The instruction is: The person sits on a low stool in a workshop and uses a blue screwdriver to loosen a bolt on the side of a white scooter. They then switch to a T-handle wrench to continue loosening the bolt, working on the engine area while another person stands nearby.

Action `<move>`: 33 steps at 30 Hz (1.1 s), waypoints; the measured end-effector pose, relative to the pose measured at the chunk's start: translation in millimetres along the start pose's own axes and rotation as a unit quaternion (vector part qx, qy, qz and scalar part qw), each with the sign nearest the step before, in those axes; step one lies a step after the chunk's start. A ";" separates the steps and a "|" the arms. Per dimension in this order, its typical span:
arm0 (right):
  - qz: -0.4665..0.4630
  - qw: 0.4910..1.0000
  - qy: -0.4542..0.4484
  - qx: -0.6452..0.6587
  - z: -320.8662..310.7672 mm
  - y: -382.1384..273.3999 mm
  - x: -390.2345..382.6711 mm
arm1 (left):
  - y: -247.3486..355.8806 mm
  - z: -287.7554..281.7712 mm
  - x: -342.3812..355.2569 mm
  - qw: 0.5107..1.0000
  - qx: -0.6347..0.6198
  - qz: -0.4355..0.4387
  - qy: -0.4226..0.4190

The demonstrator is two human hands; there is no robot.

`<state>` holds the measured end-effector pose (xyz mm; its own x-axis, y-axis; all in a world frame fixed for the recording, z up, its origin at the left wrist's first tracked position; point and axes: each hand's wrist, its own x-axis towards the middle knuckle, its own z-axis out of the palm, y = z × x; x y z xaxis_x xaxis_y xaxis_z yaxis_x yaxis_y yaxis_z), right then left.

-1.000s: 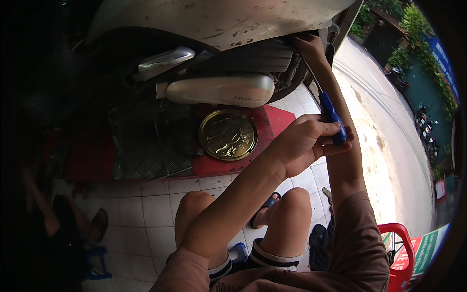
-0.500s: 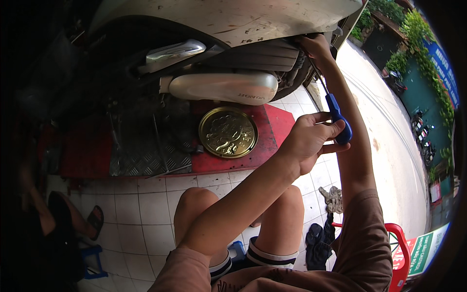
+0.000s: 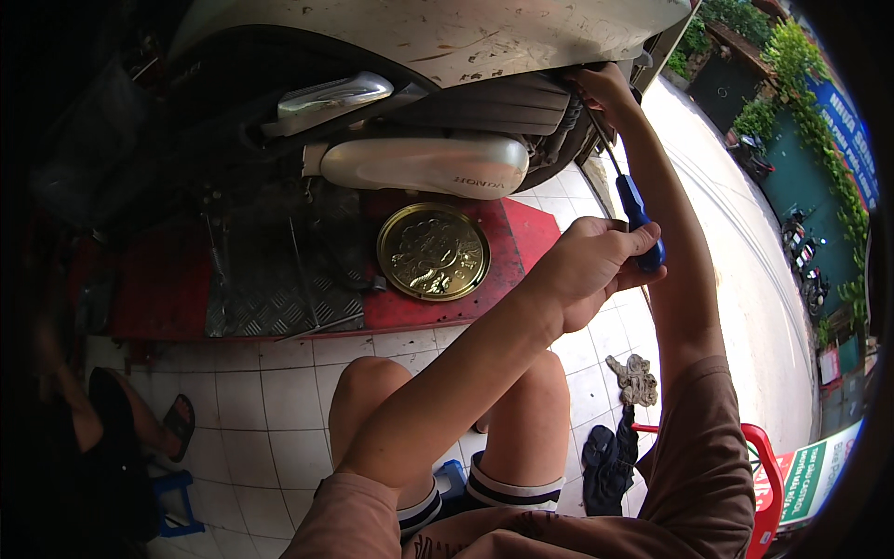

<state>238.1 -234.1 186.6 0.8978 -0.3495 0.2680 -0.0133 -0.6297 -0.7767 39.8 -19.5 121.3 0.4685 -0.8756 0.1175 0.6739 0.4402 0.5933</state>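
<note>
My left hand (image 3: 610, 265) grips the blue handle of a screwdriver (image 3: 633, 200) between thumb and fingers; its thin shaft runs up toward the underside of a dirty pale scooter body panel (image 3: 447, 42), tip hidden. My right hand (image 3: 603, 93) reaches to that panel's lower edge beside the tyre, fingers curled and partly hidden, on something I cannot make out. Below the panel are a silver engine cover (image 3: 419, 166) and a chrome part (image 3: 335, 98). A round gold-coloured tray (image 3: 430, 250) lies on the red work stand (image 3: 521, 224) under the scooter.
Long tools (image 3: 296, 270) lie on the stand's tread plate. Another person (image 3: 163, 424) sits at lower left by a blue stool (image 3: 177, 498). Rags (image 3: 633, 377) and dark cloth (image 3: 610, 466) lie on the tiles beside a red plastic chair (image 3: 764, 489). A paved street (image 3: 764, 279) runs along the right.
The screwdriver handle has tilted slightly, with my left fingers shifting around it. My right arm sits slightly farther right in the picture. More of the rag on the floor shows.
</note>
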 end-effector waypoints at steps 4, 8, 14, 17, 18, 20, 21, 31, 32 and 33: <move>0.007 0.997 -0.042 0.070 -4.1 1.5 0.6 | -3.6 -9.2 3.5 0.999 -0.037 0.023 -0.033; 0.026 0.997 -0.036 0.065 1.6 -6.1 -7.5 | 2.5 -9.9 2.6 0.996 -0.085 -0.010 -0.029; 0.030 0.997 -0.052 0.047 0.6 -12.6 -11.3 | -2.3 -6.0 2.7 0.999 -0.029 -0.019 -0.009; 0.028 0.998 -0.063 0.015 -2.3 -10.9 -8.7 | -8.5 -8.6 6.1 0.999 0.003 -0.021 -0.024; 0.021 0.998 -0.053 -0.004 -5.4 -8.7 -7.8 | -10.4 -7.9 6.8 0.999 0.014 -0.022 -0.034; 0.008 0.999 -0.040 -0.036 -2.9 -5.8 -9.9 | -15.0 -6.8 6.6 0.999 0.020 -0.005 -0.034; 0.004 0.998 -0.056 -0.022 -5.5 -4.4 -11.2 | -17.7 -5.8 7.6 0.999 0.022 0.002 -0.035; 0.147 0.967 -0.119 0.171 29.9 119.4 -98.3 | -40.6 -17.7 -35.3 0.973 0.188 -0.132 0.038; 0.188 0.945 -0.182 0.194 52.3 124.4 -113.6 | -45.1 -26.8 -42.1 0.976 0.156 -0.140 0.057; 0.238 0.925 -0.224 0.194 65.9 146.4 -124.4 | -52.8 -31.4 -47.8 0.977 0.134 -0.157 0.057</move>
<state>153.5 -237.1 2.0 0.9241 -0.1453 -0.3535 -0.3739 -0.1518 -0.9150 -0.3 5.4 59.3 0.3326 -0.9249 -0.1842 0.6275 0.0713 0.7753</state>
